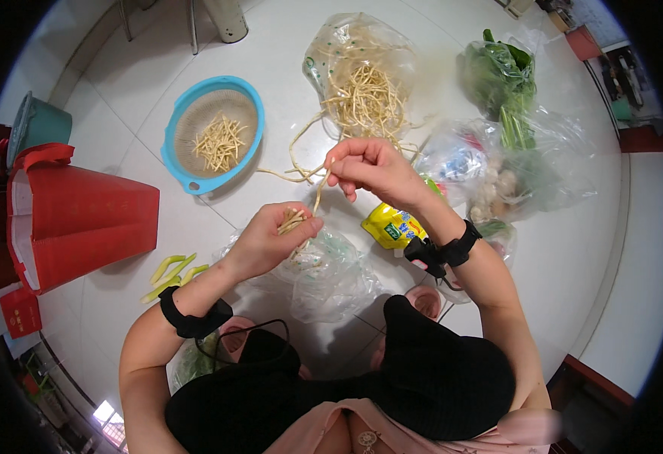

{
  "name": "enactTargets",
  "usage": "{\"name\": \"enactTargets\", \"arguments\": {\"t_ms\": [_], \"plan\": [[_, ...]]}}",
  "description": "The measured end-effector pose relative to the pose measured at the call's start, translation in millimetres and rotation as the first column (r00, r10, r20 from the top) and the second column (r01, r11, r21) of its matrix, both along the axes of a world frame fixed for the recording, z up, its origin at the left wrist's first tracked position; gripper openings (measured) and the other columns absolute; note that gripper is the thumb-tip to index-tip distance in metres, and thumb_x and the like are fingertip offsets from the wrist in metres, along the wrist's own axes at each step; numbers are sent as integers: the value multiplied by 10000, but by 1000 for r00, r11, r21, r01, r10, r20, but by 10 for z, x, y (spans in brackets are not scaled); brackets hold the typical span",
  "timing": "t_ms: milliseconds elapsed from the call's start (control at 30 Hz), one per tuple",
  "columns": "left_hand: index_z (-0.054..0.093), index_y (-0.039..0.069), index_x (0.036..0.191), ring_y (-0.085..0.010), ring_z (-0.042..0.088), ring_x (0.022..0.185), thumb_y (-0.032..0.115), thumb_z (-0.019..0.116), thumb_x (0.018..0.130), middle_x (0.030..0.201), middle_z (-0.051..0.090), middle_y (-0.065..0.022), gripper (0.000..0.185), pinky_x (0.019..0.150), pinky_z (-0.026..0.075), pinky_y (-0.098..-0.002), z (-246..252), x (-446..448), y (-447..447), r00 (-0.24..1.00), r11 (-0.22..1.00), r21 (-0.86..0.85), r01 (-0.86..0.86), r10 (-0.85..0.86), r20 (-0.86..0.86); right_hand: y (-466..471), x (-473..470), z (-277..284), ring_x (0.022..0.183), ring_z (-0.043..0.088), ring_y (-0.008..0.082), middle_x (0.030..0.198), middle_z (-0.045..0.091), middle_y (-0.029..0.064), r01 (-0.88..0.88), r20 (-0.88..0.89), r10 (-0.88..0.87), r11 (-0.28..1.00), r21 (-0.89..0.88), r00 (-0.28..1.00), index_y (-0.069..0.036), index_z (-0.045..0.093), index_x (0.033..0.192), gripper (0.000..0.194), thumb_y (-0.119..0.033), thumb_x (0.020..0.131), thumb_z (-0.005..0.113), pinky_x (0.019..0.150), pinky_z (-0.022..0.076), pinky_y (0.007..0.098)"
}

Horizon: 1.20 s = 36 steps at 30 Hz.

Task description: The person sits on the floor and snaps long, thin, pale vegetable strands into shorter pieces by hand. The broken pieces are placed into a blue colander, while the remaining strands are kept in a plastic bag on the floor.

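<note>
My left hand (pixel 274 238) is closed around a small bunch of short, pale bean pieces (pixel 293 220). Between it and my right hand (pixel 365 170) stretches one long yellowish bean (pixel 319 193), its upper end pinched by my right thumb and fingers. Beyond my right hand lies a heap of long pale beans (pixel 370 99), partly inside a clear plastic bag (pixel 331 42). Short pieces (pixel 220 143) rest in a blue-rimmed colander (pixel 260 113) on the left. Under my left hand is a crumpled clear plastic bag (pixel 337 278).
A red bag (pixel 93 210) stands at left beside green stalk pieces (pixel 175 272). At right lie a yellow packet (pixel 393 227), bagged leafy greens (pixel 498 79) and bagged garlic-like bulbs (pixel 493 190). A teal bucket (pixel 47 125) stands at far left.
</note>
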<state>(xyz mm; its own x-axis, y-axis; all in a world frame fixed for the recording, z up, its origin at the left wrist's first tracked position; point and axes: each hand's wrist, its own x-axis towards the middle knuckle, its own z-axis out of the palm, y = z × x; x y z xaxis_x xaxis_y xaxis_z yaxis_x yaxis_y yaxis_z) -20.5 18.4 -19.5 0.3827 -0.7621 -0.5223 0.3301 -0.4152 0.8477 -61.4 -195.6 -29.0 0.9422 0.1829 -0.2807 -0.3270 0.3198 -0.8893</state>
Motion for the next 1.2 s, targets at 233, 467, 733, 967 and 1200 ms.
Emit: {"name": "enactTargets", "arguments": {"t_ms": [233,467,733,967,1200], "plan": [[594,57,891,-17,365,533,256,446,926,602,436,66,251,478,295,-176,27,35,17,995,996,-92,2,-11,-100,-60,-5,-86,542,550,60,782,645,78,-8,-106,17,997,77,994,-1,586,900,142,-125,829,579,531,470,190],[592,56,895,-20,365,526,248,423,930,591,432,58,258,481,293,-179,10,43,2,993,994,-93,51,-60,-100,18,-13,-75,539,549,68,780,644,75,-31,-132,44,995,98,990,-25,578,899,98,-105,848,559,502,458,198],[464,92,786,-24,274,460,230,401,921,581,367,53,204,406,229,-176,-219,96,36,971,959,-168,-230,213,-112,207,-64,-15,545,552,73,787,647,84,150,-54,-151,988,-16,987,-14,569,883,100,-108,850,559,531,475,216],[456,103,819,-47,323,445,196,422,901,591,393,40,129,386,261,-181,-306,318,97,621,751,131,-647,619,-481,277,-121,177,562,527,44,720,618,32,115,90,-105,987,-116,990,0,587,855,99,-98,847,575,521,433,182],[529,63,973,-120,580,722,323,399,942,856,565,-27,292,634,505,-259,-321,191,107,738,965,-65,-252,148,-659,534,-194,-96,515,330,-3,560,409,-87,-16,92,76,850,-527,993,-12,649,889,111,-82,803,644,452,276,185]]}}
